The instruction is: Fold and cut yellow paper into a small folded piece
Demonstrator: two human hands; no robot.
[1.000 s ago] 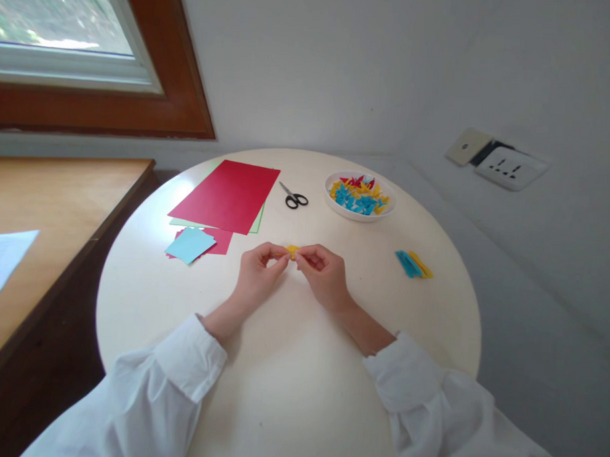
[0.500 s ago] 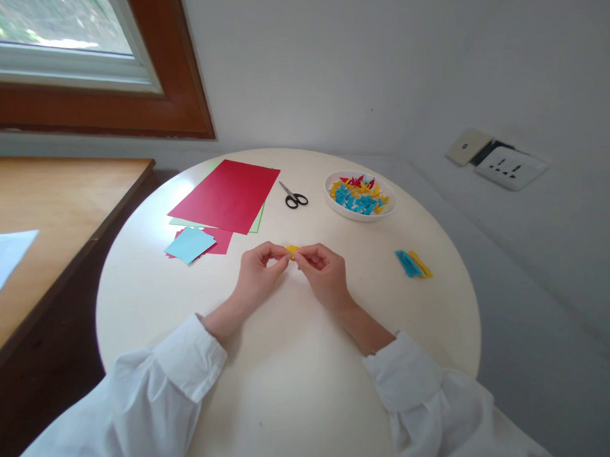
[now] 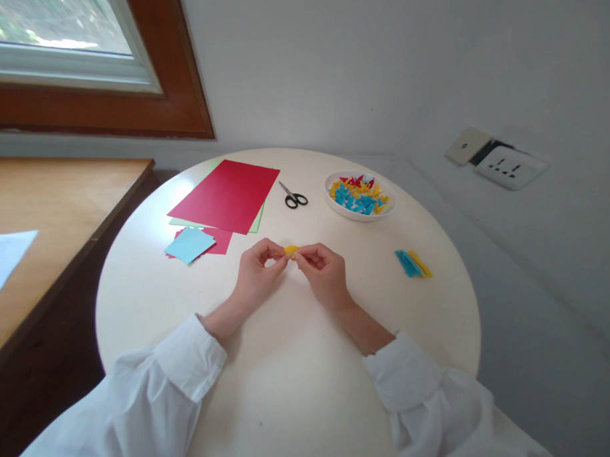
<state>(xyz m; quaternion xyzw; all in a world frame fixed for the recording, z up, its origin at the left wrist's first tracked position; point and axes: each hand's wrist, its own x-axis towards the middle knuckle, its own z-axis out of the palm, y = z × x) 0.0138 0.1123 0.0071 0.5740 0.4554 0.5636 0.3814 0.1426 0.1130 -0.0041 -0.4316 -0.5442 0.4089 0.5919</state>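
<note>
Both my hands meet at the middle of a round cream table (image 3: 289, 381). A small yellow paper piece (image 3: 291, 250) is pinched between them, just above the tabletop. My left hand (image 3: 257, 273) grips its left end with thumb and fingers closed. My right hand (image 3: 323, 272) pinches its right end in the same way. Most of the paper is hidden by my fingertips.
A white bowl (image 3: 360, 195) of folded red, yellow and blue bits stands at the back right. Black scissors (image 3: 293, 197) lie beside a red sheet (image 3: 226, 196) over a green one. A light blue sheet (image 3: 189, 244) lies left, blue and yellow strips (image 3: 412, 263) right. A wooden desk (image 3: 45, 226) adjoins on the left.
The fingers have shifted very slightly on the yellow paper, and the left fingertips sit a touch lower. Nothing else has moved.
</note>
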